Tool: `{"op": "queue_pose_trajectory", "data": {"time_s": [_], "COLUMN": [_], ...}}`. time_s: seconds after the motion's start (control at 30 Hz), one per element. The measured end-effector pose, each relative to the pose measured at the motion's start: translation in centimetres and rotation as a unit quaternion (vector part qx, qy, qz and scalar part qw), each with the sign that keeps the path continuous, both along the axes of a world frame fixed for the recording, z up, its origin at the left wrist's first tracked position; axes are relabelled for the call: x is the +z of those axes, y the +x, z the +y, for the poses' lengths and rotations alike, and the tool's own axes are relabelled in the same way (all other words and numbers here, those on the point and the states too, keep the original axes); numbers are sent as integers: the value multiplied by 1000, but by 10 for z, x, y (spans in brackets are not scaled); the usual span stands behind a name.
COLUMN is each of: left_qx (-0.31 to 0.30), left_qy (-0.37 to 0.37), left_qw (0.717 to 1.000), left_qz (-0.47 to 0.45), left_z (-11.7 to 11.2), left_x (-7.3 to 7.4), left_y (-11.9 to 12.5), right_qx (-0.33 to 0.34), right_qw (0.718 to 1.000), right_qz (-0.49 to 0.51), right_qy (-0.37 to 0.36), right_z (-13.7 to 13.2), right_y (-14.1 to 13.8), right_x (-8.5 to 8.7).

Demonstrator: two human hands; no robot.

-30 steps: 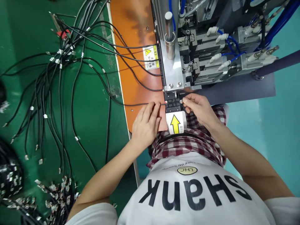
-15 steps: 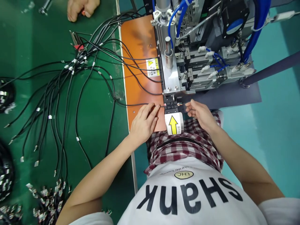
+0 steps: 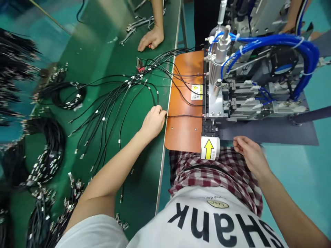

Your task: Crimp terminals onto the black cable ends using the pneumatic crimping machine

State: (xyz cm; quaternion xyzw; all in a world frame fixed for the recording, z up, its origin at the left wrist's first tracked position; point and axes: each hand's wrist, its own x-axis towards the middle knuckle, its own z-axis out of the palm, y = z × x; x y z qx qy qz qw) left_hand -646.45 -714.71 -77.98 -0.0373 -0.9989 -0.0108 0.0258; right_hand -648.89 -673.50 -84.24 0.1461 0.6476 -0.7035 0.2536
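Observation:
My left hand (image 3: 154,120) is closed at the green table's edge, its fingertips on a black cable (image 3: 181,116). That cable runs across the orange plate (image 3: 183,141) into the lower end of the machine (image 3: 216,103). Several other black cables enter the machine's side farther up. Right of the black slotted block (image 3: 209,129), my right hand (image 3: 249,151) hovers with fingers curled and pressed together; whatever may be between them is hidden. A white label with a yellow arrow (image 3: 209,148) sits in front of the block.
Loose cables fan out over the green table (image 3: 144,165). Coiled cable bundles (image 3: 48,151) lie at the left. Another person's hand (image 3: 152,37) rests on the table at the back, near some metal tools (image 3: 139,24). Blue air hoses (image 3: 307,51) arch over the machine.
My left hand has slid left along the cable, from the orange plate to the table edge. The cable's end has shifted from the slotted block into the machine. My right hand has drawn back and closed.

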Motion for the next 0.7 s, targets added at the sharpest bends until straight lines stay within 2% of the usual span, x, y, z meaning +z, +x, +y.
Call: {"op": "queue_pose_trajectory", "data": {"time_s": [0.07,0.1,0.2,0.3,0.4,0.47,0.53,0.6,0.7], "left_qx": [-11,-18,-7,-3,-54,-123,-218,-304,-370], "left_qy": [-22,-22,5,81,132,100,54,57,74], "left_qw": [1000,999,1000,996,989,987,972,942,909], "left_qz": [-19,-19,4,25,24,-2,-63,-133,-176], "left_z": [-17,-19,-3,8,-6,-19,-26,-25,-18], "left_x": [-3,-7,-16,-13,6,21,31,35,35], "left_y": [-13,-23,-56,-71,-46,-12,25,53,67], "right_qx": [2,1,-5,12,30,26,25,30,38], "right_qw": [1000,1000,1000,999,994,991,990,990,990], "right_qz": [-3,-3,5,25,51,57,56,61,79], "right_qy": [4,7,18,37,87,119,129,123,110], "right_z": [2,1,-3,-2,10,18,22,18,4], "right_y": [2,2,2,3,8,10,10,9,6], "right_x": [-1,-1,3,8,10,10,11,16,31]}}
